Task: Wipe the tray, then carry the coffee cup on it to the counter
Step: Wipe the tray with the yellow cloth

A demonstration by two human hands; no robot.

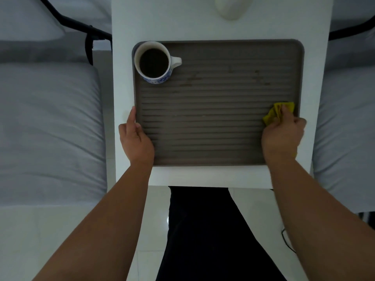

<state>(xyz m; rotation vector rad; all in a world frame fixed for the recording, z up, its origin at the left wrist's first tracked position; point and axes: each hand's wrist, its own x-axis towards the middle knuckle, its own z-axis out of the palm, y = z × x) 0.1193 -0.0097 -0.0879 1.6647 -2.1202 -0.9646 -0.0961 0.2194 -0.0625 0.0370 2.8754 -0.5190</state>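
Observation:
A grey-brown ribbed tray (pixel 219 94) lies on a white table (pixel 203 23). In its far left corner stands a white and blue coffee cup (pixel 155 62), full of dark coffee, handle pointing right. My left hand (pixel 135 138) grips the tray's near left edge, thumb on the ribs and index finger stretched along the rim. My right hand (pixel 283 132) presses a crumpled yellow cloth (pixel 278 112) onto the tray near its right edge. Faint brownish stains show in the tray's middle and upper right.
A pale rounded object (pixel 233 7) sits at the table's far edge. Beds with grey bedding (pixel 46 122) flank the table on both sides. A black frame (pixel 85 31) runs at the upper left. My dark-trousered legs (pixel 207 230) stand over white floor tiles.

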